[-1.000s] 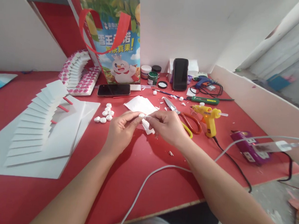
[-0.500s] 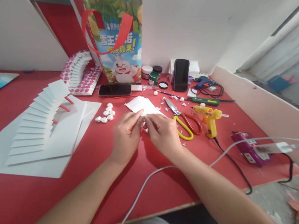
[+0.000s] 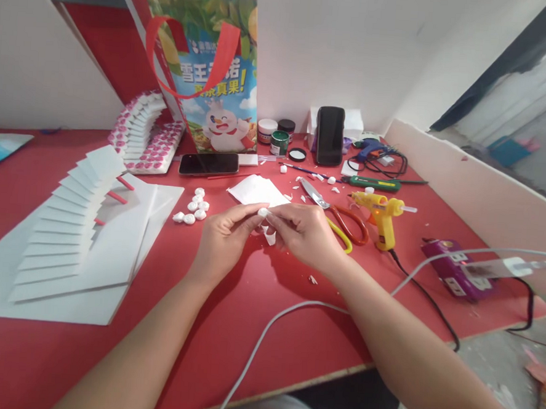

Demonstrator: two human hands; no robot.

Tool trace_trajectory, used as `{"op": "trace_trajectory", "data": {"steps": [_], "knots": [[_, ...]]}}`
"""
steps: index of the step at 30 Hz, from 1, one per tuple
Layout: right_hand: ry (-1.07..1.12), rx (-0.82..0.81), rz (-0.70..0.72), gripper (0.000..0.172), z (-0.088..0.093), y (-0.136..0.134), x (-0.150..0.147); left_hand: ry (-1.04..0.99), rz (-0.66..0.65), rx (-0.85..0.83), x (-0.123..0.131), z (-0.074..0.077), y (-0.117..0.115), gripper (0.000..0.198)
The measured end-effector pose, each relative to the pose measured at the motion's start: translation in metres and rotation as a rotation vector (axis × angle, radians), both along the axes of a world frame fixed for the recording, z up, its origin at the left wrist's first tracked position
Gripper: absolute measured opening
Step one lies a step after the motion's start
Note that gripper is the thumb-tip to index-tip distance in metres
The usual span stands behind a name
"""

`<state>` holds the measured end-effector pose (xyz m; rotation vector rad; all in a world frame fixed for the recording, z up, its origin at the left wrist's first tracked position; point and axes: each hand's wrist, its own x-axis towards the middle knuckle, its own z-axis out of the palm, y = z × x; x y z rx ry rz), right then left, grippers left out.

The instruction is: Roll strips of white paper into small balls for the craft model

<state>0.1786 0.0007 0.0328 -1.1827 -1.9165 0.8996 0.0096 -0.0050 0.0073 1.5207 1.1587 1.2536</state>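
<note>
Between the fingertips of both hands is a small white paper roll [image 3: 264, 212], with a loose white strip hanging below it. My left hand [image 3: 224, 238] pinches the roll from the left side. From the right, my right hand [image 3: 305, 236] pinches it too. White paper [image 3: 255, 190] lies flat just behind the hands. Several small white rolled pieces [image 3: 192, 206] rest in a cluster to the left of my left hand. Scissors [image 3: 341, 220] with one red and one yellow handle lie behind and right of my right hand, which partly covers the yellow handle.
A fan of white strips [image 3: 63, 222] stands on white boards [image 3: 125, 263] at left. Behind are a printed bag [image 3: 230, 72], a flat phone [image 3: 209, 164], an upright phone [image 3: 330, 136] and paint jars [image 3: 279, 143]. At right are a yellow glue gun [image 3: 383, 217], purple box [image 3: 454, 271] and cable [image 3: 264, 346].
Both hands have shifted slightly, and the roll now shows more plainly between the fingertips. My right hand covers more of the yellow scissor handle. White scraps now show on the table near my right wrist.
</note>
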Motion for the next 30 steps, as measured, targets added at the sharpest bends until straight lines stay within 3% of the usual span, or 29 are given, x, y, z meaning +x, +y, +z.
{"op": "trace_trajectory", "data": {"steps": [2, 7, 10, 14, 23, 26, 30], "knots": [[0.129, -0.153, 0.005, 0.035, 0.001, 0.001, -0.001, 0.036, 0.01, 0.011, 0.001, 0.001, 0.0, 0.025], [0.626, -0.825, 0.014, 0.046, 0.005, 0.011, 0.001, 0.083, 0.039, 0.013, -0.002, 0.003, 0.001, 0.025], [0.74, -0.952, 0.048, 0.031, 0.005, 0.015, 0.004, 0.078, 0.014, 0.027, -0.004, 0.003, 0.001, 0.025], [0.812, -0.966, 0.073, 0.023, 0.004, 0.014, 0.005, 0.082, -0.036, 0.036, -0.004, 0.005, 0.0, 0.025], [0.727, -0.878, 0.143, 0.029, 0.003, 0.013, 0.009, 0.09, -0.033, 0.066, -0.005, 0.005, 0.001, 0.022], [0.58, -0.721, 0.101, 0.033, 0.004, 0.012, 0.007, 0.065, -0.019, 0.034, -0.003, 0.005, 0.001, 0.022], [0.191, -0.331, -0.057, 0.026, 0.004, 0.007, 0.003, -0.009, 0.022, -0.041, 0.002, 0.002, -0.003, 0.022]]}}
